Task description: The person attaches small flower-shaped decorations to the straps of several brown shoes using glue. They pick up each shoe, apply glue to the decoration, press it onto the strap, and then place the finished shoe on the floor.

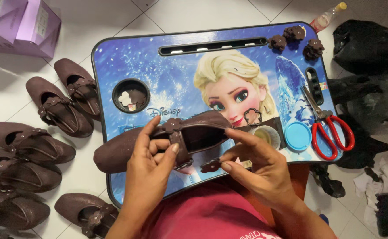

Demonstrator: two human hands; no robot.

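While the left hand (152,152) clasps the brown shoe (158,139), the right hand's (258,163) grip pinches a flower trim (211,166).

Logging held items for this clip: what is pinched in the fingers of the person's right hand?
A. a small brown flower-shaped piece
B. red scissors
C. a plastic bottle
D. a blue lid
A. The right hand pinches a small brown flower-shaped piece beside the brown shoe that the left hand holds; the red scissors and blue lid lie untouched on the lap tray.

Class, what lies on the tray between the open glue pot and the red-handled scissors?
In the head view, a round blue lid lies between pot and scissors.
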